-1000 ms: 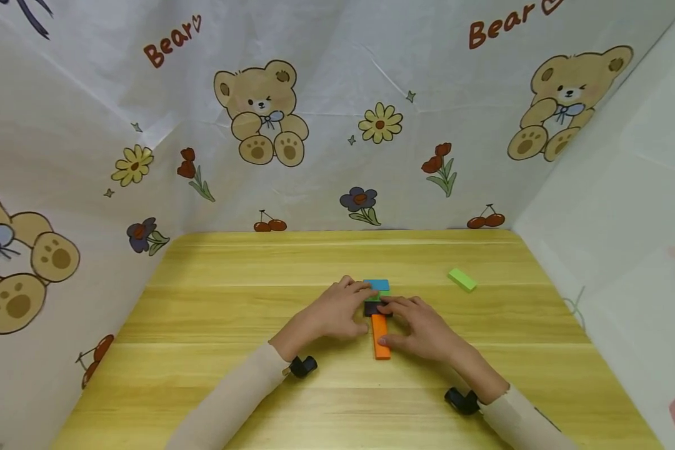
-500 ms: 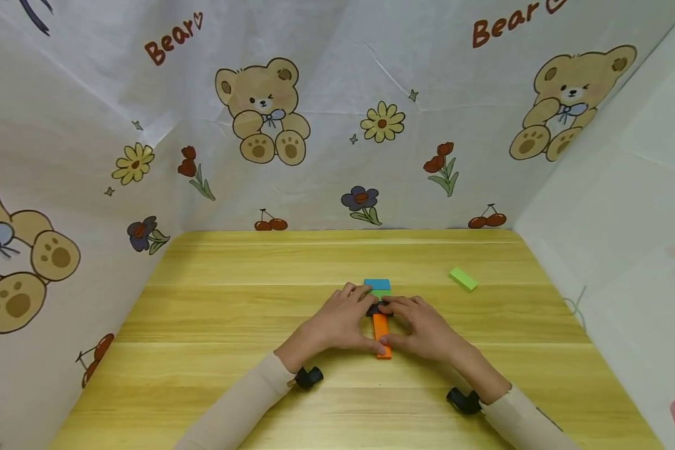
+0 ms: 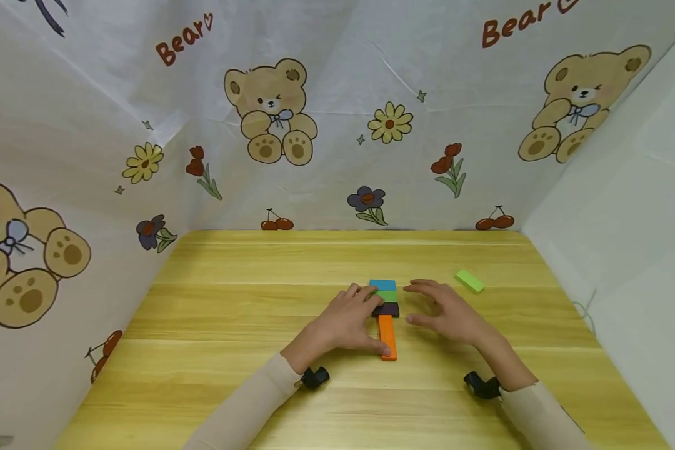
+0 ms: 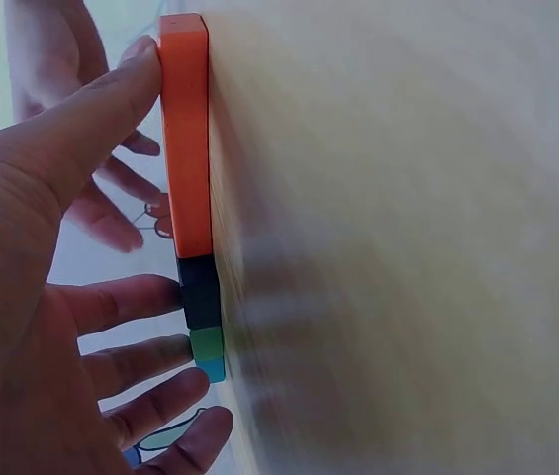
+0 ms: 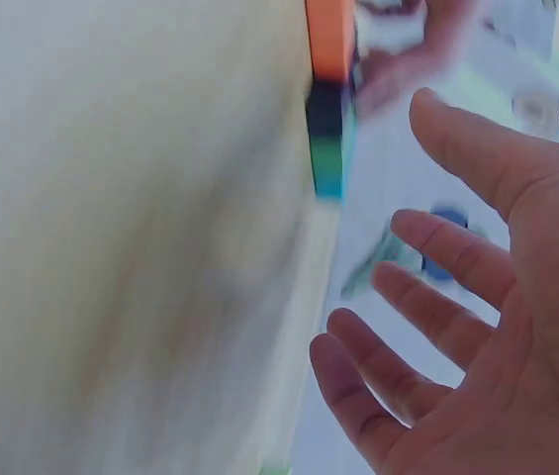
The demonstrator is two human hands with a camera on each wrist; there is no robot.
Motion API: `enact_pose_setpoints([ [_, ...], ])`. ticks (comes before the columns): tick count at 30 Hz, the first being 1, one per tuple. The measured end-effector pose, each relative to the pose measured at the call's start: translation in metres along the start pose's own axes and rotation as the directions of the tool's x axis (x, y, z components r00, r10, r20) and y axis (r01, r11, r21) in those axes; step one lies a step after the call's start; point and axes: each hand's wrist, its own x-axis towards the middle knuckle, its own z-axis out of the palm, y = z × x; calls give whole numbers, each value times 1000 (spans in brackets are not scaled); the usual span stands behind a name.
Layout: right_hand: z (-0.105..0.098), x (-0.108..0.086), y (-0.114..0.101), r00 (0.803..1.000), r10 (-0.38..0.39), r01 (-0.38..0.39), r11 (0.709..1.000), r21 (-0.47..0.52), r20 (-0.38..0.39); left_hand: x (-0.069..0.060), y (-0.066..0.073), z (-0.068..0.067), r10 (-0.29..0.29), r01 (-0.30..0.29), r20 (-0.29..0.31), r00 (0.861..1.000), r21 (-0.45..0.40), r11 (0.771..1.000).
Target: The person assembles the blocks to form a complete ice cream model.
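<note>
An orange block [image 3: 386, 331] lies lengthwise on the table. Its far end meets a black block [image 3: 390, 310] set crosswise, with a green block [image 3: 390, 297] and a blue block [image 3: 383, 285] lined up beyond it. With the thumb resting on the near end of the orange block, my left hand [image 3: 345, 322] has its fingertips on the black and green blocks; the left wrist view shows these fingers [image 4: 140, 297] spread, not curled round anything. My right hand [image 3: 452, 312] hovers just right of the row, apart from it, fingers [image 5: 437, 247] spread and holding nothing.
A loose light green block [image 3: 469, 281] lies on the wooden table [image 3: 259, 269] beyond my right hand. White cloth [image 3: 326, 169] printed with bears and flowers stands behind the table. A white wall [image 3: 624, 250] borders the right side.
My left thumb has come onto the near end of the orange block. My right hand has let go of the blocks and moved off to the right. The blocks stay in their row.
</note>
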Motion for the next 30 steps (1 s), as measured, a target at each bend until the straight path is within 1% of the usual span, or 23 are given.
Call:
enact_pose_setpoints([
  [3,-16,4,20,997,51,-51,999,8,-50,0,0,-1,-8,8,3,1000,4,1000],
  [6,-30,6,41,990,99,-100,995,2,-99,-1,-1,-2,-14,14,2,1000,11,1000],
  [10,-43,0,64,978,111,-128,988,-86,-175,-1,0,-3,-4,4,2,1000,13,1000],
  [13,-51,-7,75,972,116,-149,977,-155,-207,-1,1,-4,5,-6,10,1000,10,1000],
  [16,-58,-11,83,964,169,-206,963,-174,-206,-2,1,-3,2,-2,11,1000,15,1000],
  [20,-66,-13,92,957,233,-266,944,-197,-174,-2,1,-3,-1,1,3,1000,17,1000],
  [24,-70,-15,99,953,262,-291,930,-225,-150,-1,1,-2,4,-4,7,1000,18,1000],
  [30,-70,-18,97,951,273,-300,927,-226,-147,-1,2,-3,4,-4,-3,1000,17,1000],
])
